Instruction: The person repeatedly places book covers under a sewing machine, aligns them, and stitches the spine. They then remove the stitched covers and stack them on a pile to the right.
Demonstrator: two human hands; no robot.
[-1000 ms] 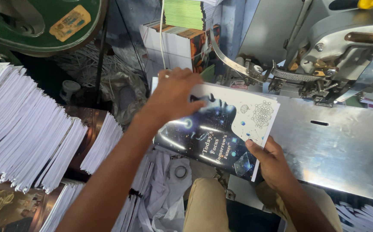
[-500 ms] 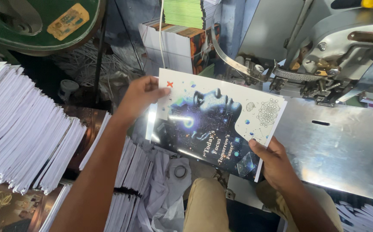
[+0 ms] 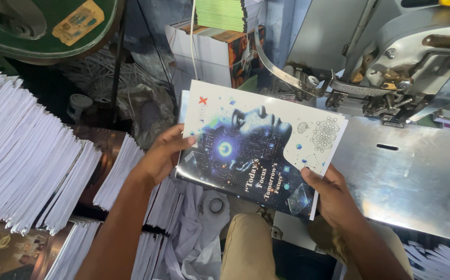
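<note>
You held the booklet (image 3: 258, 148) flat in both hands, cover up, over your lap and just short of the steel plate (image 3: 417, 176). Left hand (image 3: 160, 158) gripped its left edge, thumb on the cover. Right hand (image 3: 334, 197) gripped the lower right corner, thumb on top, fingers under.

Edges: the booklet's right edge overlapped the plate's left edge; I couldn't tell whether they touched. Its top edge sat near the machine head (image 3: 391, 67) and the curved metal arm (image 3: 282, 67). Open room: the bare plate to the right, with a slot (image 3: 387, 147) in it.

Around: fanned white stacks (image 3: 28, 155) filled the left, with more (image 3: 126, 166) right beside your left wrist. Crumpled cloth (image 3: 199, 233) lay below the booklet, by your knee (image 3: 248, 243). Boxed printed stacks (image 3: 219, 46) stood behind, and a green wheel (image 3: 48, 26) sat top left. The left side was tight, hemmed in by paper.
</note>
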